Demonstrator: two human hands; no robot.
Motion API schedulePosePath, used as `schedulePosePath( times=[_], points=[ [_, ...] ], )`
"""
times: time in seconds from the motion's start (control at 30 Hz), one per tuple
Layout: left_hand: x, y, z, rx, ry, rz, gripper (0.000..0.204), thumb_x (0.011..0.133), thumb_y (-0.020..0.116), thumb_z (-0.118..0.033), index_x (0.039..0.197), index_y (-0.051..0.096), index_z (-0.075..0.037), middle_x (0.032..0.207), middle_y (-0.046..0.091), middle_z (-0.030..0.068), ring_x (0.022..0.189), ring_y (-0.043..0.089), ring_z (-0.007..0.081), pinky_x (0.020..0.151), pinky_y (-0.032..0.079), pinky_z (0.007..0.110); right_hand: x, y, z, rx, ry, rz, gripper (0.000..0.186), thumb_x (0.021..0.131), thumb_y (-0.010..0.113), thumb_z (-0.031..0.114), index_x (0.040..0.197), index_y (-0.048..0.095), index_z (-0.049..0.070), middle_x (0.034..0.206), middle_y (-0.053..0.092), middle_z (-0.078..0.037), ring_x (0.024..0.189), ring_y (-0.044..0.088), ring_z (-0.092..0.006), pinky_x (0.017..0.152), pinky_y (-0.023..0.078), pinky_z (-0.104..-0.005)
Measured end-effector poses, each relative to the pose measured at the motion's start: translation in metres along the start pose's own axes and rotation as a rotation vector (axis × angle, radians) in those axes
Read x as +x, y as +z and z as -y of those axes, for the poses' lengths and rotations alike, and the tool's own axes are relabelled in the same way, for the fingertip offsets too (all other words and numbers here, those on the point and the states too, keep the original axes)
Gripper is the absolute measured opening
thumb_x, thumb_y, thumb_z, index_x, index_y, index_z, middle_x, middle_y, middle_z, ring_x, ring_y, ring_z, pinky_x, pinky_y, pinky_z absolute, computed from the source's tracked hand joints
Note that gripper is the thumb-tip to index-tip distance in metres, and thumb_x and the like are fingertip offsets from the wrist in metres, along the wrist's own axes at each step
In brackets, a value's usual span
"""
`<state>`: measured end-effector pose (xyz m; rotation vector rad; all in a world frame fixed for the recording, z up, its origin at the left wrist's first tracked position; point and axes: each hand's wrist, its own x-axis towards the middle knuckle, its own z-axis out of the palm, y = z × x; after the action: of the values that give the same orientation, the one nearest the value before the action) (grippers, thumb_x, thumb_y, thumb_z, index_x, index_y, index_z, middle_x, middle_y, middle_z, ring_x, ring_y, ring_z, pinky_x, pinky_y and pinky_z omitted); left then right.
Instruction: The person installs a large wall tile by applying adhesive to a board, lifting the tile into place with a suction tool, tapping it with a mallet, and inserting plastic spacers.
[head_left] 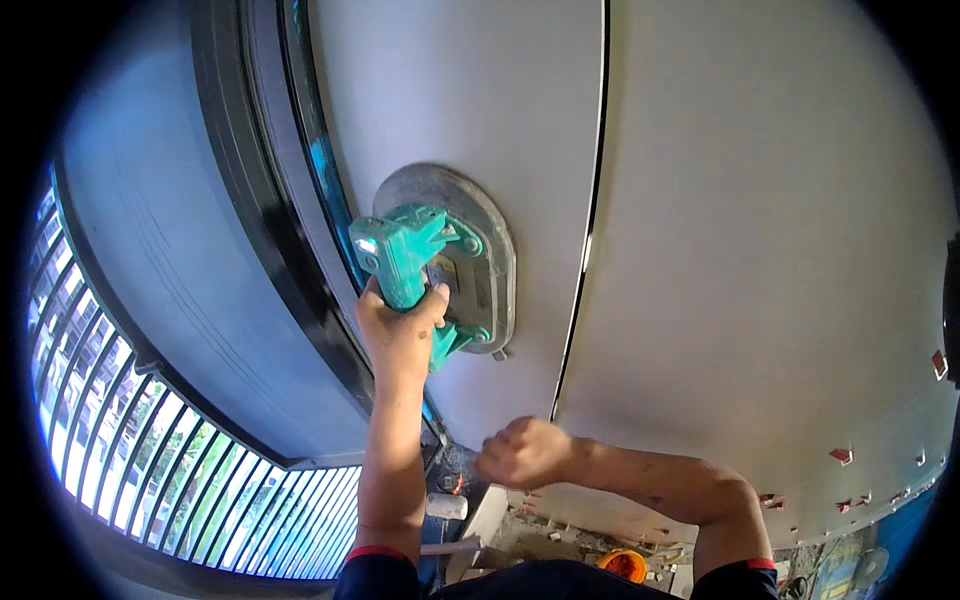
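Observation:
My left hand (400,325) is wrapped round the green handle of a suction lifter (405,255). The lifter's dark oval pad lies flat against a narrow pale wall panel (450,100). To the right, past a thin dark gap (597,150), stands a wide pale panel (760,200). Lower down, my right hand (523,452) is closed in a fist, slightly blurred, in front of the bottom of the panels near that gap. Nothing shows sticking out of the fist; its inner side is turned away from view.
A dark door or window frame (240,150) runs along the left, beside a barred railing (160,450). Below are a mallet with a white head (446,506), rubble and an orange bucket (625,565). Several red clips (842,457) stick out of the wall at lower right.

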<state>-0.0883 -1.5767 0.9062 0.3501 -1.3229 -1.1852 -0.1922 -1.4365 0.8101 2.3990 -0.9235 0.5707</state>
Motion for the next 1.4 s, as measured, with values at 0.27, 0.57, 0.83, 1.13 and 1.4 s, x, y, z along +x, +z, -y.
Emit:
schedulePosePath(
  times=[0.27,0.57,0.83,1.13,1.4],
  points=[
    [0.001,0.0,0.001,0.011,-0.005,-0.026,0.016,0.071,0.068,0.001,0.083,0.058,0.0,0.064,0.056,0.0011,0.052,0.051,0.0092,0.052,0.042,0.025,0.006,0.016,-0.045,-0.04,0.261,-0.06,0.021,0.08,0.062,0.017,0.063,0.055,0.008,0.057,0.056,-0.005,0.047,0.058,-0.0229,0.044,0.049,-0.035],
    [-0.003,-0.01,0.008,-0.046,-0.003,-0.011,0.017,0.074,0.069,0.0,0.088,0.06,0.0,0.068,0.059,0.0009,0.053,0.052,0.008,0.05,0.042,0.025,0.001,0.023,-0.06,-0.017,0.126,-0.026,0.015,0.082,0.063,0.017,0.069,0.057,0.011,0.064,0.057,-0.002,0.053,0.059,-0.0185,0.044,0.049,-0.0338],
    [-0.014,-0.01,0.016,0.074,-0.007,0.027,0.019,0.071,0.071,-0.004,0.085,0.059,0.0,0.062,0.06,0.0035,0.051,0.056,0.0097,0.049,0.043,0.027,-0.006,0.02,-0.041,-0.022,0.207,-0.018,0.022,0.083,0.063,0.021,0.068,0.055,0.008,0.062,0.057,-0.006,0.051,0.059,-0.0253,0.044,0.05,-0.0366],
    [0.002,-0.022,0.016,0.313,-0.025,0.069,0.023,0.063,0.068,-0.008,0.085,0.065,0.001,0.067,0.064,0.0073,0.061,0.061,0.0168,0.058,0.048,0.033,0.024,-0.024,-0.019,0.036,0.155,-0.118,0.024,0.083,0.066,0.023,0.066,0.058,0.009,0.06,0.056,-0.008,0.047,0.055,-0.028,0.044,0.047,-0.0389],
    [0.006,-0.033,0.024,-0.033,-0.054,0.201,0.024,0.059,0.065,0.004,0.082,0.062,0.001,0.07,0.056,-0.0007,0.062,0.051,0.009,0.056,0.04,0.025,0.0,-0.07,-0.016,-0.387,0.853,-0.144,0.035,0.086,0.067,0.033,0.067,0.057,0.005,0.054,0.057,-0.01,0.046,0.059,-0.0281,0.043,0.05,-0.0375]
  ],
)
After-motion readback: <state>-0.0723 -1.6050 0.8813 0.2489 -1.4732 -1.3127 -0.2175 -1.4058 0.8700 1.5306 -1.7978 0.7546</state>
